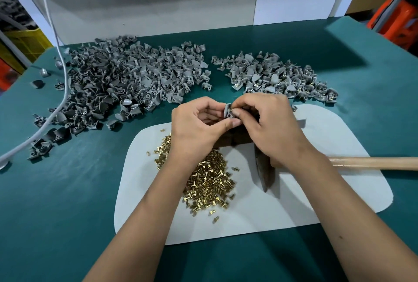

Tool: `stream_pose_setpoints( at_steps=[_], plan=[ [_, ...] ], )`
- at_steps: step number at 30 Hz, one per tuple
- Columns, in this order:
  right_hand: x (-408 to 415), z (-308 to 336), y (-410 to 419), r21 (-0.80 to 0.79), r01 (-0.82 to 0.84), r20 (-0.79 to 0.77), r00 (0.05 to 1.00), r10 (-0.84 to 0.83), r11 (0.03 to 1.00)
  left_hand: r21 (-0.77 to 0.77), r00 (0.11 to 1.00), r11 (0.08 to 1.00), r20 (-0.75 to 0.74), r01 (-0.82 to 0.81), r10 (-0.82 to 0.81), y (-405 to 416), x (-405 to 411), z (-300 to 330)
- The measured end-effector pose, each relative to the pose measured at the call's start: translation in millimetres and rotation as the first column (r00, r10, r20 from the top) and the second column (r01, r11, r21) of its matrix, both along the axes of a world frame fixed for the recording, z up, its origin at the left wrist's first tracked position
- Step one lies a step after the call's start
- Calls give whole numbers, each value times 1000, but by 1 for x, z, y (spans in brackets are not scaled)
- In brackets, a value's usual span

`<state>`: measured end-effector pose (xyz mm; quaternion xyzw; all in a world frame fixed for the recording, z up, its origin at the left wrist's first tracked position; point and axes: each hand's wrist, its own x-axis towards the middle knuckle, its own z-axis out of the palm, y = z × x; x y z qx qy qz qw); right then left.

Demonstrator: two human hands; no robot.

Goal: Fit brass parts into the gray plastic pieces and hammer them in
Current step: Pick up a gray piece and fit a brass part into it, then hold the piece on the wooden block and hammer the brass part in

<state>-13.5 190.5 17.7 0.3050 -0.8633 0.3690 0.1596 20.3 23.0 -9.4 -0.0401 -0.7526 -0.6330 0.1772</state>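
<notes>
Head view: above the white mat (316, 202) on the green table (67, 213), the left hand (194, 127) and right hand (269, 127) both pinch one gray plastic piece (229, 112) with curled fingers (235, 113). The brass parts (208, 180) lie heaped on the mat beneath the left wrist; the hammer (264, 170) rests on the mat under the right wrist.

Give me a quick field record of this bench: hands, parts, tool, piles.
left hand: holds gray plastic piece
right hand: pinches at same piece
brass parts: loose heap on white mat, under left forearm
hammer: lying on mat, handle pointing right
big gray pile: far left, unfitted
smaller pile: far right, brass showing
</notes>
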Motion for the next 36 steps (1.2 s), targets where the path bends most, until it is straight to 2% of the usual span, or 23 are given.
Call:
stream_pose_setpoints(
  at_steps=[2, 5, 7, 10, 12, 14, 17, 19, 21, 24, 25, 27, 31, 36],
  plan=[
    [-3, 9, 8, 25, -28, 80, 996, 26, 999, -29, 1000, 999, -11, -20, 19, 2, 1, -1],
    [-8, 21, 29, 82, -31, 113, 993, 21, 996, -99, 997, 992, -17, -76, 75, 2, 2, -1],
    [-12, 26, 48, 223, -65, 212, 977, 17, 973, -136, 990, 981, -39, -142, 138, 2, 2, -2],
    [-11, 26, 67, 473, -209, 469, 882, -44, 856, -156, 978, 967, -94, -200, 187, 2, 2, -3],
    [-8, 21, 70, 568, -244, 484, 871, -80, 786, -234, 970, 947, -159, -219, 185, 0, 1, -4],
    [-3, 17, 68, 597, -242, 442, 895, -62, 765, -305, 962, 926, -220, -222, 159, -1, 1, -4],
    [1, 14, 67, 567, -266, 467, 883, -39, 779, -413, 959, 882, -252, -227, 129, -5, -2, -6],
    [2, 15, 69, 555, -281, 483, 875, -27, 783, -485, 969, 848, -215, -214, 122, -9, -5, -8],
    [1, 21, 73, 522, -304, 517, 856, -12, 797, -477, 981, 860, -145, -183, 128, -12, -6, -9],
    [-3, 33, 81, 300, -363, 677, 733, 71, 882, -436, 989, 888, -85, -143, 118, -14, -6, -8],
    [-4, 37, 82, 243, -362, 675, 730, 111, 900, -419, 991, 899, -71, -129, 109, -14, -6, -8],
    [-6, 44, 79, 148, -320, 625, 764, 162, 936, -384, 993, 916, -54, -115, 101, -13, -7, -8],
    [-13, 48, 58, 17, -187, 507, 849, 153, 982, -344, 993, 931, -44, -122, 113, -15, -6, -8],
    [-10, 42, 32, 144, -145, 315, 944, 93, 979, -357, 996, 930, -33, -88, 82, -15, -6, -8]
  ],
)
